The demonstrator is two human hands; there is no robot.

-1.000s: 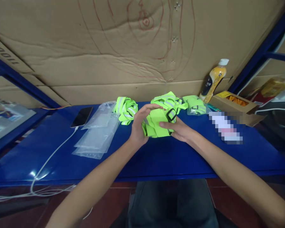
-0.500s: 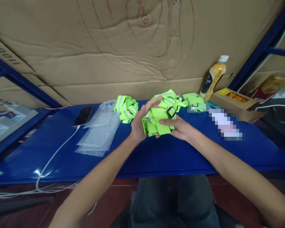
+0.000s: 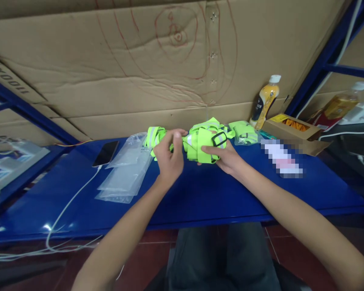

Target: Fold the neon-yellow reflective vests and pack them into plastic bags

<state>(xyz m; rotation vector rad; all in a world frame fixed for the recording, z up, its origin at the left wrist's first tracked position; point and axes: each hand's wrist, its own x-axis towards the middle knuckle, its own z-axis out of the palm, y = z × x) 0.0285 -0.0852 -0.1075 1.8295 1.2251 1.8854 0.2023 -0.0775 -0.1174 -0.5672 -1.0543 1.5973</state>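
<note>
My right hand [image 3: 229, 158] holds a folded bundle of neon-yellow reflective strap [image 3: 202, 147], its thumb pressed across the front. A black buckle [image 3: 220, 139] shows on the bundle's upper right. My left hand [image 3: 170, 157] is closed at the bundle's left side, where a piece of the strap reaches its fingers; the exact grip is partly hidden. Behind that hand lies another rolled reflective strap [image 3: 154, 136], partly covered by it. More neon strap [image 3: 211, 123] appears just behind the held bundle. To the right is a neon bundle in a clear bag [image 3: 244, 132].
Clear plastic bags [image 3: 124, 171] lie left on the blue table [image 3: 197, 198], beside a phone [image 3: 105, 153] with a white cable [image 3: 74, 198]. At right stand a drink bottle [image 3: 264, 103] and an open cardboard box [image 3: 294, 131]. A cardboard panel [image 3: 133, 76] rises behind.
My left hand has gone from lying open against the bundle's side to closed fingers, slightly further left. My right hand still holds the bundle. The view has shifted slightly.
</note>
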